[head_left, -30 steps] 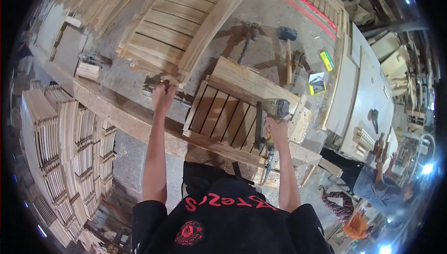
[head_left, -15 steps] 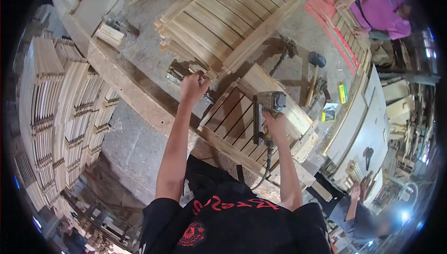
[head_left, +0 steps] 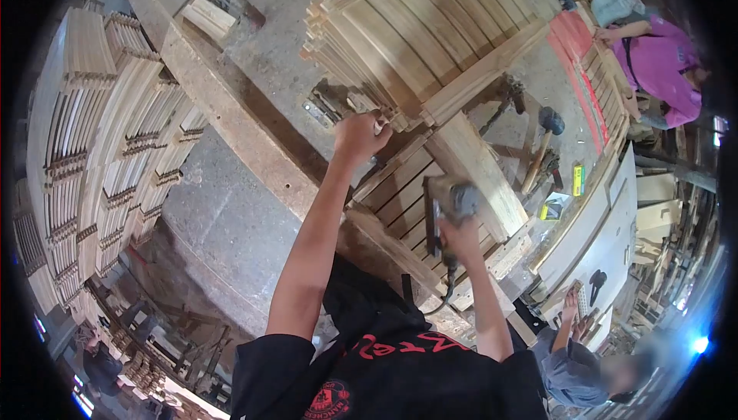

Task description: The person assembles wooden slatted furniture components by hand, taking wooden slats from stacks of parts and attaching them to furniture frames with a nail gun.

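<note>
My right hand (head_left: 461,241) is wrapped round a nail gun (head_left: 453,203) with a hose at its lower end, over a slatted wooden panel (head_left: 400,193). My left hand (head_left: 360,140) is closed at the near corner of a stack of slatted panels (head_left: 430,28); whatever its fingers pinch is too small to name. Metal clamp hardware (head_left: 319,108) lies just left of that hand. A wide board (head_left: 484,174) rests across the right part of the near panel.
A mallet (head_left: 549,121), a yellow box (head_left: 578,180) and a clamp (head_left: 511,97) lie on the right of the table. Stacked slats (head_left: 84,135) stand at left. One person (head_left: 657,66) works at upper right, another (head_left: 573,366) at lower right.
The whole view has shifted, with the table contents further right in the frame. My right hand and the nail gun are blurred by motion. My left hand stays by the stack's corner.
</note>
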`<state>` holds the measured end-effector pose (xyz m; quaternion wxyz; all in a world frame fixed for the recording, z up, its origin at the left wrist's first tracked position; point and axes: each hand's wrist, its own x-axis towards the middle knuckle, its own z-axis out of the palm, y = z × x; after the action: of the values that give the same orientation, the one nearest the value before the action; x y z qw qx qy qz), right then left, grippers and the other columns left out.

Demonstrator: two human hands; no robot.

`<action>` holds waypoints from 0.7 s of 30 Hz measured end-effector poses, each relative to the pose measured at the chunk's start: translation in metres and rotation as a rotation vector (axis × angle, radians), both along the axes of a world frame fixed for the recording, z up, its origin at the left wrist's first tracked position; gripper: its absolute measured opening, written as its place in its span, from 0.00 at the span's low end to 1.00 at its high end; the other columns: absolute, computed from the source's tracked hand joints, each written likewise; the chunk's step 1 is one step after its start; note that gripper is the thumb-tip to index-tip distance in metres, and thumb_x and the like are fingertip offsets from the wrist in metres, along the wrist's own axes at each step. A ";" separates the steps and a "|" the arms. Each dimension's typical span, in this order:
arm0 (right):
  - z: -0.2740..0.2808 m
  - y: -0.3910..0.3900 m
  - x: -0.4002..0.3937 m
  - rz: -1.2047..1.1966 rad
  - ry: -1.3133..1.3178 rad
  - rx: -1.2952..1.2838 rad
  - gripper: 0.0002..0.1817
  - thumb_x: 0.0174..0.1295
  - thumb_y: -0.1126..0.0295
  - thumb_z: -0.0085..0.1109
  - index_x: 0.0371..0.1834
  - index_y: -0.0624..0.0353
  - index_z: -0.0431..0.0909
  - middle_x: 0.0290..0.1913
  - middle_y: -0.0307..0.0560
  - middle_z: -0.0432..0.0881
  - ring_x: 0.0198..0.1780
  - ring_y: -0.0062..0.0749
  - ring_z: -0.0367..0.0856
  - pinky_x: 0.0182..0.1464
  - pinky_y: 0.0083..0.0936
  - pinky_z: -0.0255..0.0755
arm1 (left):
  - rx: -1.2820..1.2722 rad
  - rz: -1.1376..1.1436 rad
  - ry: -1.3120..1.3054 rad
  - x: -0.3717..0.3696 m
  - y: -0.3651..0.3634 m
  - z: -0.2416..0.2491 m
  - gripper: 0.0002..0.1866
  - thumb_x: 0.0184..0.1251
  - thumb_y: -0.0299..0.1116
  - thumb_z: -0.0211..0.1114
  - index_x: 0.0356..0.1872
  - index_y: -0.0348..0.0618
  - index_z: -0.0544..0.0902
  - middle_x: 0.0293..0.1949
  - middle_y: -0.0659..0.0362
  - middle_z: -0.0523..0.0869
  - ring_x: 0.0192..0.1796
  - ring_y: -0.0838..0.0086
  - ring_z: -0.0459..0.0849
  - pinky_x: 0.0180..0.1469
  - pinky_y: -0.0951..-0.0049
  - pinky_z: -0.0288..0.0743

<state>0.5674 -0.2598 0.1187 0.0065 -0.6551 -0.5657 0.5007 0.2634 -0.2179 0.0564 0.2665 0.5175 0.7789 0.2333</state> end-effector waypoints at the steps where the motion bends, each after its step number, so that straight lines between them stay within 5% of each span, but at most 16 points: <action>1: -0.017 -0.027 0.012 0.073 -0.052 0.066 0.13 0.55 0.64 0.66 0.23 0.63 0.78 0.17 0.43 0.77 0.19 0.30 0.76 0.24 0.30 0.69 | 0.008 -0.020 0.010 0.001 -0.001 0.000 0.16 0.56 0.44 0.65 0.39 0.45 0.85 0.21 0.53 0.83 0.28 0.59 0.85 0.32 0.60 0.78; 5: -0.002 -0.077 -0.025 0.486 -0.028 0.187 0.17 0.51 0.62 0.69 0.31 0.67 0.79 0.20 0.57 0.80 0.24 0.50 0.82 0.28 0.41 0.73 | 0.125 0.029 -0.075 0.002 -0.004 -0.004 0.16 0.56 0.44 0.65 0.40 0.44 0.85 0.21 0.54 0.83 0.27 0.60 0.85 0.31 0.62 0.78; 9: -0.002 -0.105 -0.057 0.574 -0.040 0.149 0.36 0.44 0.66 0.71 0.58 0.71 0.68 0.28 0.59 0.81 0.32 0.57 0.82 0.35 0.44 0.77 | 0.169 0.064 -0.119 0.001 -0.003 -0.001 0.15 0.56 0.44 0.65 0.38 0.45 0.85 0.20 0.55 0.83 0.27 0.61 0.85 0.31 0.61 0.79; 21: -0.006 -0.115 -0.072 0.531 -0.100 0.041 0.38 0.46 0.66 0.71 0.62 0.67 0.66 0.51 0.69 0.76 0.50 0.65 0.76 0.49 0.50 0.75 | 0.168 0.078 -0.129 0.001 -0.005 -0.009 0.14 0.53 0.42 0.66 0.35 0.45 0.84 0.21 0.54 0.83 0.27 0.60 0.85 0.31 0.61 0.78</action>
<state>0.4950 -0.3748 0.1127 -0.1396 -0.5075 -0.7273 0.4404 0.2645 -0.2226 0.0477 0.2626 0.4912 0.7573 0.3409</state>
